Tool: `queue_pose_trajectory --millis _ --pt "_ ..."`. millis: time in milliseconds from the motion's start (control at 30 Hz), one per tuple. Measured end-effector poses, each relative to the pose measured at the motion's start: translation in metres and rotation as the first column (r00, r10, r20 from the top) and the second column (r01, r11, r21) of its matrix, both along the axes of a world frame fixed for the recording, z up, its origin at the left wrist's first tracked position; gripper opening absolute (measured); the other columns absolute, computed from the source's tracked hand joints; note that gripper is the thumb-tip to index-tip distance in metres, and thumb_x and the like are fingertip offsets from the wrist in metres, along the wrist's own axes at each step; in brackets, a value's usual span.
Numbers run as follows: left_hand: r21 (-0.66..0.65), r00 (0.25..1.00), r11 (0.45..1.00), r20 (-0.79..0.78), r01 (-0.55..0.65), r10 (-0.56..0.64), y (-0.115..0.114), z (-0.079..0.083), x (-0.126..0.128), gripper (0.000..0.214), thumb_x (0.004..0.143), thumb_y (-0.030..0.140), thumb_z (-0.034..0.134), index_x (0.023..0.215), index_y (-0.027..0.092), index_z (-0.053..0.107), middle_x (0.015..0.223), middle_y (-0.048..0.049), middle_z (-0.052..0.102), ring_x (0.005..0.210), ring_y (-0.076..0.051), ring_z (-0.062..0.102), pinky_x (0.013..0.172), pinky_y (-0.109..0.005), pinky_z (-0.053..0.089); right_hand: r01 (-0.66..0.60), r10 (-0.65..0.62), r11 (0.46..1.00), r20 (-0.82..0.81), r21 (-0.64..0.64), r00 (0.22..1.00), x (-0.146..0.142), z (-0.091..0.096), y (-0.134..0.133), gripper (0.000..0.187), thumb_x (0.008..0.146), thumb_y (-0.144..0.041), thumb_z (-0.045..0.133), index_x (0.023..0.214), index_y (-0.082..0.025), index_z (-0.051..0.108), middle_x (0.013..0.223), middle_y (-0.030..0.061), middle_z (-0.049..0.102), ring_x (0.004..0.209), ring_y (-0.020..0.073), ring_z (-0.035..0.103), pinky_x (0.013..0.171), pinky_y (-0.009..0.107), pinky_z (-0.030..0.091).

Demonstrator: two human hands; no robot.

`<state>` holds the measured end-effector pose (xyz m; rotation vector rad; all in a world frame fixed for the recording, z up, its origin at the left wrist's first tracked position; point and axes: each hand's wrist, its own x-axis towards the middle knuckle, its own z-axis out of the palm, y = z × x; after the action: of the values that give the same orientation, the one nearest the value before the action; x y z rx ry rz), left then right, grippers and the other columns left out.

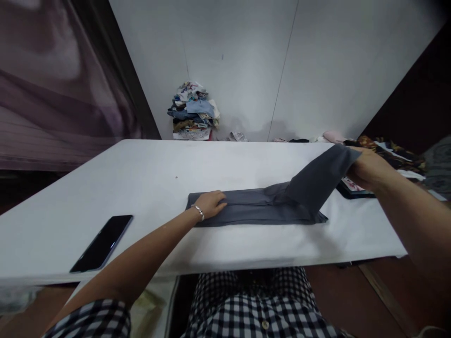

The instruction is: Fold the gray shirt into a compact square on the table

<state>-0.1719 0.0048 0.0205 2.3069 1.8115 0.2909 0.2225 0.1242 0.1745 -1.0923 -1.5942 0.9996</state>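
A dark grey garment (pixel 243 213), folded long and narrow much like trousers, lies across the white table near its front edge. On its left part rests my left hand (pixel 210 204), palm down, with the fingers laid on the cloth and the thumb apart; a silver bracelet circles that wrist. My right hand (pixel 364 168) is closed on the garment's right end and holds it up off the table. From there the raised cloth slants down to the flat layers. My right fingertips are partly hidden behind the cloth and the hand itself.
A black phone (pixel 102 244) lies at the table's front left. A stack of folded clothes (pixel 193 112) stands by the wall behind the white table (pixel 158 164). More clothes (pixel 398 155) are heaped at the right, with a dark flat item (pixel 352 190) close to my right hand.
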Motion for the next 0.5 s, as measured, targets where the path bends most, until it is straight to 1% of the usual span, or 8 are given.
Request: queue_pose_trajectory --millis 67,100,133,200,267,367,433,500 --pt "0.031 0.979 0.999 0.202 0.008 -0.014 0.003 0.018 0.036 0.040 0.087 0.039 0.052 0.122 0.021 0.055 0.121 -0.0084 0.058 0.100 -0.022 0.058 0.089 -0.036 0.044 -0.106 0.106 0.994 -0.007 -0.038 0.994 -0.008 0.009 -0.006 0.019 0.065 -0.034 0.074 0.074 -0.021 0.063 0.072 0.0040 0.064 0.064 0.0169 0.059 0.060 0.030 0.050" --pt "0.052 0.942 0.998 0.333 0.019 -0.035 0.006 0.027 0.057 0.048 0.084 0.041 0.056 0.128 0.023 0.051 0.127 -0.0085 0.055 0.100 -0.022 0.058 0.090 -0.036 0.044 -0.155 0.157 0.987 0.026 -0.048 0.987 -0.015 0.013 -0.009 0.017 0.064 -0.030 0.073 0.073 -0.020 0.064 0.069 0.0032 0.063 0.061 0.0157 0.057 0.057 0.029 0.049" --pt "0.071 0.880 0.997 0.472 0.027 -0.057 0.008 0.036 0.079 0.058 0.080 0.042 0.062 0.133 0.025 0.046 0.132 -0.0096 0.051 0.103 -0.022 0.057 0.091 -0.037 0.044 -0.196 0.200 0.979 0.089 -0.054 0.976 -0.024 0.017 -0.013 0.013 0.063 -0.027 0.072 0.071 -0.019 0.064 0.066 0.0025 0.062 0.058 0.0144 0.055 0.054 0.027 0.047" --pt "0.103 0.672 0.994 0.733 0.039 -0.103 0.015 0.050 0.121 0.078 0.073 0.041 0.070 0.141 0.025 0.036 0.136 -0.0130 0.048 0.109 -0.024 0.055 0.090 -0.037 0.046 -0.290 0.301 0.954 0.245 -0.081 0.922 -0.045 0.021 -0.021 0.007 0.063 -0.020 0.068 0.069 -0.018 0.067 0.060 0.0011 0.060 0.053 0.0122 0.051 0.049 0.025 0.043" --pt "0.094 0.461 0.996 0.883 0.000 -0.084 0.022 0.059 0.151 0.076 0.070 0.038 0.073 0.137 0.023 0.042 0.125 -0.0130 0.057 0.104 -0.024 0.059 0.086 -0.037 0.048 -0.392 0.406 0.913 0.356 -0.115 0.842 -0.068 0.022 -0.027 0.008 0.064 -0.018 0.064 0.069 -0.018 0.069 0.058 0.0002 0.060 0.051 0.0112 0.050 0.047 0.024 0.041" --pt "-0.032 0.263 0.993 0.963 -0.116 0.062 0.031 0.066 0.168 0.041 0.068 0.033 0.073 0.104 0.017 0.065 0.092 -0.0065 0.070 0.086 -0.022 0.064 0.080 -0.035 0.050 -0.534 0.542 0.836 0.334 -0.125 0.771 -0.089 0.013 -0.025 0.015 0.065 -0.018 0.064 0.077 -0.021 0.072 0.069 0.0006 0.067 0.061 0.0134 0.057 0.055 0.025 0.047" --pt "-0.145 0.116 0.980 0.980 -0.140 0.162 0.034 0.070 0.165 0.027 0.066 0.033 0.072 0.085 0.015 0.068 0.078 -0.0038 0.069 0.074 -0.020 0.064 0.075 -0.034 0.051 -0.596 0.599 0.799 0.207 -0.081 0.774 -0.087 -0.002 -0.013 0.029 0.065 -0.016 0.064 0.092 -0.024 0.072 0.090 0.0010 0.071 0.080 0.0166 0.062 0.069 0.028 0.051" --pt "-0.222 -0.041 0.969 0.975 -0.106 0.219 0.032 0.075 0.157 0.027 0.064 0.034 0.073 0.080 0.014 0.066 0.072 -0.0034 0.069 0.066 -0.019 0.063 0.069 -0.033 0.051 -0.580 0.580 0.814 0.094 -0.033 0.809 -0.072 -0.027 0.005 0.046 0.064 -0.014 0.062 0.108 -0.026 0.067 0.112 0.0020 0.068 0.100 0.0196 0.061 0.084 0.033 0.050"
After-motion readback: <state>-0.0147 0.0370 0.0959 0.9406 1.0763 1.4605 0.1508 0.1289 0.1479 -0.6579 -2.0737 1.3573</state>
